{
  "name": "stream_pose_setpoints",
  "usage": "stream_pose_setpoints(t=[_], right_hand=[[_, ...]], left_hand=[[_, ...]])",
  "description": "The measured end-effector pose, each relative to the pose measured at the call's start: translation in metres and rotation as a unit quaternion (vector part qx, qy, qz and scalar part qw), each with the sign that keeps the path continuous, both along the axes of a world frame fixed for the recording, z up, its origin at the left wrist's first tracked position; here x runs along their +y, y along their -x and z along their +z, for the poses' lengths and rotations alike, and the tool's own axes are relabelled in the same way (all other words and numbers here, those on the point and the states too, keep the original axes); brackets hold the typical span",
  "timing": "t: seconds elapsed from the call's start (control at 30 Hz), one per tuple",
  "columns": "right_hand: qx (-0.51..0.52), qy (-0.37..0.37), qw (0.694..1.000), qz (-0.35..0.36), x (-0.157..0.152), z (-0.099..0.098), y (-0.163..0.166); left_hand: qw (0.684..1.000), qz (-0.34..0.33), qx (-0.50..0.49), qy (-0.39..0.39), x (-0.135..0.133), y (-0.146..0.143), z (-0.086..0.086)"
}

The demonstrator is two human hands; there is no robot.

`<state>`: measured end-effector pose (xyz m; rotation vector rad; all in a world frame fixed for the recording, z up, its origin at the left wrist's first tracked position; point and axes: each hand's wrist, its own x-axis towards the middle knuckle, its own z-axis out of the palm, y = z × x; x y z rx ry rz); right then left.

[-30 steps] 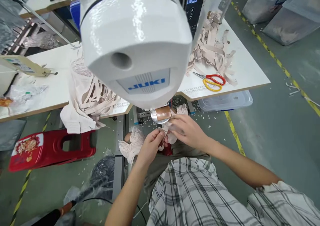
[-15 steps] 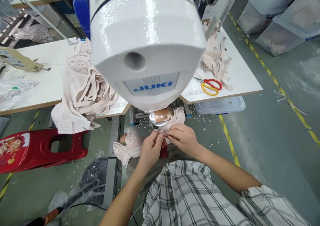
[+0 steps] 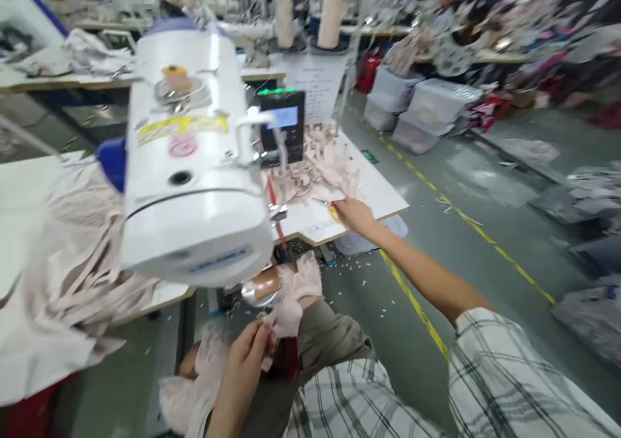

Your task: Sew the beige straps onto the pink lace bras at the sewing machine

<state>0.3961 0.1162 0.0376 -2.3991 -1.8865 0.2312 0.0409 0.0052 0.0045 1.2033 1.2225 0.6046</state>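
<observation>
One left hand (image 3: 248, 355) closed in a pinch, thumb against fingers, on a pale pink lace garment (image 3: 287, 316). Garment is off the counter (image 3: 382, 193), out in front of its notched front edge. From the pinch it runs up and right: smooth, rounded cup first, then a ruffled, lacy part just beside the copper-coloured metal plate (image 3: 266, 284) under the sewing machine (image 3: 194, 231); I can't tell if they touch. Machine housing is glossy white, rounded. Right hand (image 3: 356, 218) is over the counter's front edge, well apart from the garment, fingers at the scissors (image 3: 335, 214). I see a yellow handle loop, but blur means I can't tell whether that hand grips it. Behind, toward the far edge, I get a tangle of flat, matte pink straps (image 3: 327, 166). Second lace piece (image 3: 194, 380), crumpled, lies left of the left hand. Heaped pale fabric (image 3: 72, 250) spills over the left section's front edge.
</observation>
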Motion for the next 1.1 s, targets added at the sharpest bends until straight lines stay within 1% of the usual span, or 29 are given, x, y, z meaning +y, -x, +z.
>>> stream_pose_setpoints(t=[0.07,0.1,0.17,0.2,0.27,0.3,0.33,0.37,0.43,0.53,0.63,0.73,0.87,0.97,1.1], right_hand=[[0.009,0.006,1.000,0.012,-0.009,0.007,0.005],[0.018,0.006,1.000,0.021,-0.019,0.009,0.009],[0.042,0.010,0.998,0.049,-0.048,0.011,0.022],[0.059,0.012,0.996,0.067,-0.067,0.011,0.030],[0.107,0.019,0.987,0.120,-0.108,0.011,0.047],[0.156,0.003,0.977,0.147,-0.127,0.010,0.055],[0.191,0.008,0.964,0.183,-0.143,0.008,0.063],[0.209,0.015,0.954,0.215,-0.155,0.006,0.070],[0.227,0.006,0.939,0.259,-0.170,-0.001,0.084],[0.225,-0.033,0.931,0.286,-0.174,-0.011,0.104],[0.204,-0.053,0.930,0.302,-0.167,-0.017,0.118],[0.191,-0.043,0.929,0.315,-0.159,-0.018,0.124],[0.210,-0.011,0.923,0.322,-0.157,-0.018,0.124],[0.238,0.012,0.922,0.304,-0.160,-0.018,0.119],[0.279,0.012,0.929,0.244,-0.167,-0.017,0.115]], left_hand=[[0.997,0.056,-0.022,0.044,0.002,0.004,-0.007],[0.993,0.084,-0.041,0.070,0.005,0.004,-0.010],[0.981,0.134,-0.086,0.112,0.008,0.001,-0.012],[0.975,0.149,-0.107,0.125,0.008,-0.002,-0.010],[0.971,0.155,-0.136,0.122,0.008,-0.009,-0.001],[0.972,0.143,-0.150,0.115,0.009,-0.012,0.003],[0.974,0.117,-0.162,0.107,0.010,-0.014,0.006],[0.974,0.116,-0.162,0.109,0.012,-0.015,0.007],[0.974,0.122,-0.154,0.113,0.014,-0.014,0.007],[0.975,0.115,-0.147,0.119,0.012,-0.010,0.007],[0.979,0.093,-0.141,0.114,0.008,-0.009,0.009],[0.983,0.076,-0.128,0.109,0.006,-0.008,0.010],[0.985,0.067,-0.111,0.110,0.006,-0.004,0.010],[0.984,0.066,-0.121,0.112,0.005,0.000,0.010],[0.979,0.070,-0.152,0.121,0.005,0.004,0.008]])
